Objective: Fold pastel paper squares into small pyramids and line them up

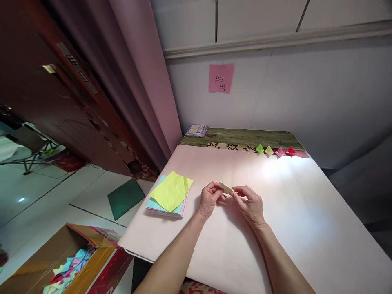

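Note:
A small folded piece of pale yellow paper is held just above the table, between both of my hands. My left hand pinches its left end with thumb and fingers. The fingertips of my right hand grip the right end. Left of my hands lies a stack of square coloured paper, blue near the top and pink lower down. A creased yellow-green sheet rests askew on that stack.
Folded paper pieces in green, yellow, pink and red line the table's back edge. A small card stack sits at the back left. A cardboard box with folded papers stands on the floor. A pink note hangs on the wall.

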{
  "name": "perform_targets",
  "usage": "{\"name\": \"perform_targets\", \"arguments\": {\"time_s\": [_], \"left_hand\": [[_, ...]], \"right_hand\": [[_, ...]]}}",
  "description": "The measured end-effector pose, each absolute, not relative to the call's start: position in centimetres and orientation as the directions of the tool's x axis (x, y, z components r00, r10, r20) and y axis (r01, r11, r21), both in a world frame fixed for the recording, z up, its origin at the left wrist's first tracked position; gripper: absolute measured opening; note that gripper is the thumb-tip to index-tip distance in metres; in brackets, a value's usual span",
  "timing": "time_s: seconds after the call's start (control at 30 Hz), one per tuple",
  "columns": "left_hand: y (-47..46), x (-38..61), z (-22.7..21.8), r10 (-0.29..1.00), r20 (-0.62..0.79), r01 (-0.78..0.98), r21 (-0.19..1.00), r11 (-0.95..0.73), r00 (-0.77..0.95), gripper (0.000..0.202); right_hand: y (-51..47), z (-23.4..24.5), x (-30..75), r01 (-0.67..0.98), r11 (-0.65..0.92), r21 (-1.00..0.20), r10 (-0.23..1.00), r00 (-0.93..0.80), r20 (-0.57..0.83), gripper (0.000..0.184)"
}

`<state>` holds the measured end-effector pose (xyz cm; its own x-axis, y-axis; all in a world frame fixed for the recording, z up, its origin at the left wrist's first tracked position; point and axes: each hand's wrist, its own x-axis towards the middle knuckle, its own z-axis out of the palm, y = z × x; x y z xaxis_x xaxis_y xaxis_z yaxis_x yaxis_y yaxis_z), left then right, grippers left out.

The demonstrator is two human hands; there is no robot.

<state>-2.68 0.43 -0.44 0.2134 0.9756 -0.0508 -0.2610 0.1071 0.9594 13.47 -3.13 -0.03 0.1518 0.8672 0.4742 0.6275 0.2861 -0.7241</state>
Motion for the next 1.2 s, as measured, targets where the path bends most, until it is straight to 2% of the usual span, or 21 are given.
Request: {"name": "perform_targets", "arguments": {"time_s": [0.2, 0.53, 1.2], "left_hand": [[0.22, -2.48, 0.18, 0.965, -0.118, -0.299, 0.936, 0.187, 0.235, 0.030], [0.16, -2.39, -0.32, 0.955, -0.068, -0.303, 0.940, 0.159, 0.289, 0.028], [0.24, -2.35, -0.51, 0.951, -0.032, -0.300, 0.945, 0.128, 0.306, 0.022]], "right_hand": [[-3.14, -0.04, 13.38, 0.664, 0.379, -0.645, 0.777, 0.150, 0.611, 0.014], [-3.16, 0.20, 13.12, 0.596, 0.408, -0.692, 0.812, 0.110, 0.573, 0.009], [-3.16, 0.34, 13.14, 0.593, 0.412, -0.692, 0.803, 0.122, 0.583, 0.004]]}}
